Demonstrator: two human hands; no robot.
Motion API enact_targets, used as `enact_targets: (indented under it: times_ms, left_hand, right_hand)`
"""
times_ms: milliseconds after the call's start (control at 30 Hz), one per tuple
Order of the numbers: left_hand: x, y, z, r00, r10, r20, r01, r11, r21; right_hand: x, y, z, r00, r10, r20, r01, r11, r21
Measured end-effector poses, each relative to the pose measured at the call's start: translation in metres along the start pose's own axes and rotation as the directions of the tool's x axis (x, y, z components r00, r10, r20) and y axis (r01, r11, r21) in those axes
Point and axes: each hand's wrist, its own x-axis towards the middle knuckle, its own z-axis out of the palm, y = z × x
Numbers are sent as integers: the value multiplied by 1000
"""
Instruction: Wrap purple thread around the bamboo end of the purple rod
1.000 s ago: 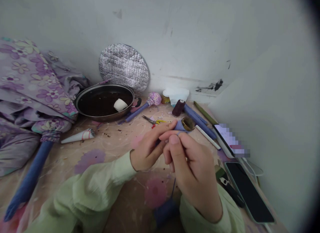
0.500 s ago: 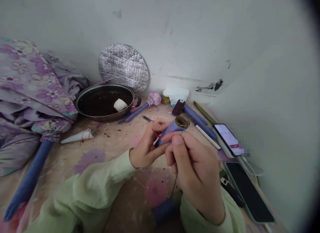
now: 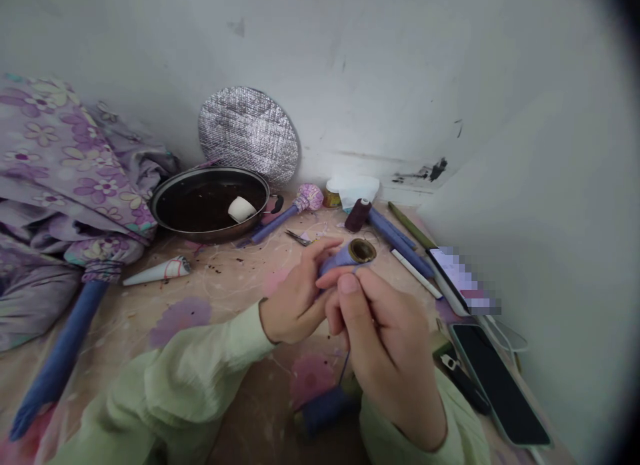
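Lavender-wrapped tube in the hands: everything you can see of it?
The lavender-wrapped tube is a short cylinder, its covering smooth and matte, either cloth or thread. It lies tilted, with its round open end raised toward the upper right, showing a brownish hollow interior. The left hand grips its lower part, while the fingertips of the right hand touch it near the open end. The fingers hide its other end.

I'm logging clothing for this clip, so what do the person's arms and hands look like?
Both arms wear loose, pale green long sleeves: the left sleeve falls in soft, rumpled folds to a plain cuff, and the right sleeve matches it. The left hand and right hand are bare, with no gloves, rings or watch showing.
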Motion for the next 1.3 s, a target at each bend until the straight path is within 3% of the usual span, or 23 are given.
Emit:
enact_targets:
  times_ms: [167,367,567,767,933,1167,1300]
  left_hand:
    - [5,9,-7,989,-99,112,96,995,27]
    - [7,7,-12,999,10,39,-12,999,32]
    - [3,-4,-11,998,19,-56,-22,998,-58]
    - [8,3,-12,1000,9,29,-8,999,-54]
    - [11,9,-17,982,-114,148,121,992,-41]
    - [13,11,-20,986,-112,122,115,993,-18]
    - [15,7,-20,988,-60,142,82,984,-156]
  right_hand:
    - [0,2,1,999,30,-24,-29,999,18]
    - [3,0,-3,999,23,-44,-21,999,49]
    - [4,1,-4,999,23,-45,-22,1000,20]
    - [3,2,-2,999,19,-43,-18,1000,25]
    - [0,3,0,999,31,-16,-31,999,9]
    - [2,2,-3,998,32,-45,-33,999,-15]
    - [4,2,-4,999,14,-51,-15,1000,-6]
